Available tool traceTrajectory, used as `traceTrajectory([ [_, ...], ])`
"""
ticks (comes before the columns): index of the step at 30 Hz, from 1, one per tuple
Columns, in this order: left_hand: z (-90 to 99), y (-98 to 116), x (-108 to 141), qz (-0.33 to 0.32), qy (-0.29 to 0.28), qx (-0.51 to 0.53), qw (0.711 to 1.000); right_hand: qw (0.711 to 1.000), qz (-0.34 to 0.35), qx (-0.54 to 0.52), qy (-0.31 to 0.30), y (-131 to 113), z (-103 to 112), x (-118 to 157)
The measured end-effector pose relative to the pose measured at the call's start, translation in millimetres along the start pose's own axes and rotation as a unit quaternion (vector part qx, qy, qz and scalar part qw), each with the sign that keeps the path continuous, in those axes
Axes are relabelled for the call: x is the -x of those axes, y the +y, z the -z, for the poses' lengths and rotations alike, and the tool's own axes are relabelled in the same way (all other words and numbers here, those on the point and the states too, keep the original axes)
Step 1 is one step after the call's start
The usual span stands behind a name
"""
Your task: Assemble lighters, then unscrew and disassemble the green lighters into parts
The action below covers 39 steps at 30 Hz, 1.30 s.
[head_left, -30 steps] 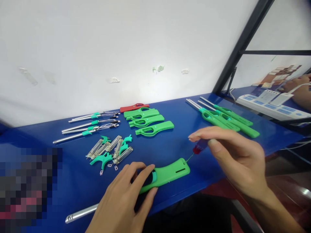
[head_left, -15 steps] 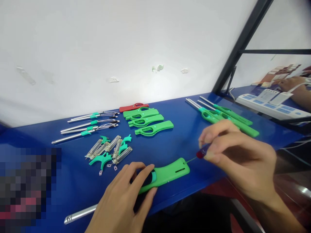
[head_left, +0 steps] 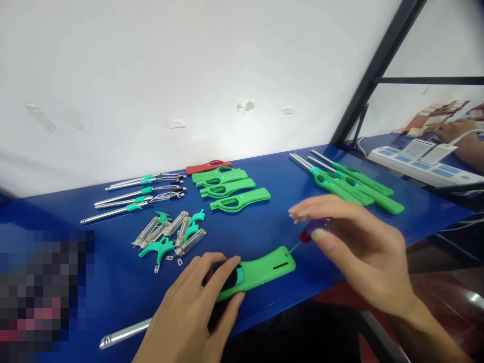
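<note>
My left hand [head_left: 189, 307] is wrapped round a green gas lighter [head_left: 260, 272] lying on the blue table, its metal tube pointing left. In my right hand [head_left: 366, 252] is a small screwdriver [head_left: 305, 236] with a purple and red handle. The thumb rests on the handle and the fingers arch over it. The thin shaft slants down to the hole at the handle end of the lighter; its very tip is hidden. Left of the lighter lie several clear fuel tanks [head_left: 176, 224] and teal triggers [head_left: 157, 249].
Metal tubes with wires [head_left: 139, 194] lie at the back left. Several green handle shells [head_left: 242, 199] and a red one [head_left: 207, 167] are by the wall. Whole lighters [head_left: 351, 184] lie at right. Beyond the black frame [head_left: 378, 70] are a power strip [head_left: 419, 164] and another person's hand [head_left: 457, 131].
My right hand has shifted left and its fingers have loosened and spread round the screwdriver handle, which now stands more steeply. My left hand and the lighter have stayed in place.
</note>
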<state>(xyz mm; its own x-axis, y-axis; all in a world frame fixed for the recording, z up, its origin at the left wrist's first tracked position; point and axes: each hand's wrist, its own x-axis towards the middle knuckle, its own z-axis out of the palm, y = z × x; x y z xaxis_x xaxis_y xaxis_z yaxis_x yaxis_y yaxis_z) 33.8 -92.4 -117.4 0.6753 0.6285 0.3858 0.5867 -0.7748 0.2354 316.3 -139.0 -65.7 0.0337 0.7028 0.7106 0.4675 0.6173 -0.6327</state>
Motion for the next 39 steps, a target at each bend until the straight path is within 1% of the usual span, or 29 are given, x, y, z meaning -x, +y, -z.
traceTrajectory([
  [2, 0.4, 0.2, 0.2, 0.001, -0.001, -0.002, 1.0, 1.0, 0.02, 0.011, 0.006, -0.1, -1.4, -0.6],
  [4, 0.4, 0.2, 0.4, 0.003, 0.0, -0.002, 1.0, 1.0, 0.009, 0.014, 0.011, 0.1, -2.8, -0.2],
  [7, 0.2, 0.1, 0.4, 0.001, 0.002, 0.0, 1.0, 0.999, -0.02, -0.008, 0.024, 1.0, -5.0, 1.6],
  [10, 0.4, 0.4, 0.5, 0.001, 0.002, 0.001, 1.0, 0.999, -0.003, -0.023, 0.037, 1.9, -5.8, 2.2],
  [13, 0.7, 0.4, 0.4, 0.005, 0.0, 0.003, 1.0, 0.999, 0.018, -0.023, 0.03, 2.0, -5.1, 2.9],
  [18, -0.9, -1.2, -0.3, 0.002, 0.002, 0.007, 1.0, 1.0, -0.005, -0.019, 0.002, 1.2, -4.7, 6.0],
  [21, -1.5, -1.1, -1.4, 0.001, 0.003, 0.004, 1.0, 0.999, 0.019, -0.028, -0.019, 0.8, -5.4, 6.0],
  [23, -1.0, -0.2, -2.1, 0.004, -0.001, 0.002, 1.0, 0.999, 0.032, -0.039, -0.022, 1.0, -6.0, 6.3],
  [28, 1.1, 1.5, -0.9, 0.0, 0.0, 0.005, 1.0, 0.999, 0.006, -0.04, -0.014, 1.5, -5.6, 8.4],
  [30, 1.1, 1.3, 0.1, 0.0, -0.001, 0.004, 1.0, 0.999, 0.008, -0.036, -0.01, 1.0, -5.3, 6.7],
  [34, 0.6, 1.1, 0.8, 0.005, -0.007, 0.003, 1.0, 0.998, 0.037, -0.005, 0.044, -0.6, -5.7, 1.0],
  [35, 0.7, 1.2, 0.8, 0.006, -0.008, 0.003, 1.0, 0.998, 0.04, -0.003, 0.05, -0.7, -5.6, 0.5],
  [39, 1.5, 1.0, 0.7, 0.006, -0.004, -0.001, 1.0, 0.999, 0.044, -0.006, 0.028, 0.4, -3.2, 5.0],
])
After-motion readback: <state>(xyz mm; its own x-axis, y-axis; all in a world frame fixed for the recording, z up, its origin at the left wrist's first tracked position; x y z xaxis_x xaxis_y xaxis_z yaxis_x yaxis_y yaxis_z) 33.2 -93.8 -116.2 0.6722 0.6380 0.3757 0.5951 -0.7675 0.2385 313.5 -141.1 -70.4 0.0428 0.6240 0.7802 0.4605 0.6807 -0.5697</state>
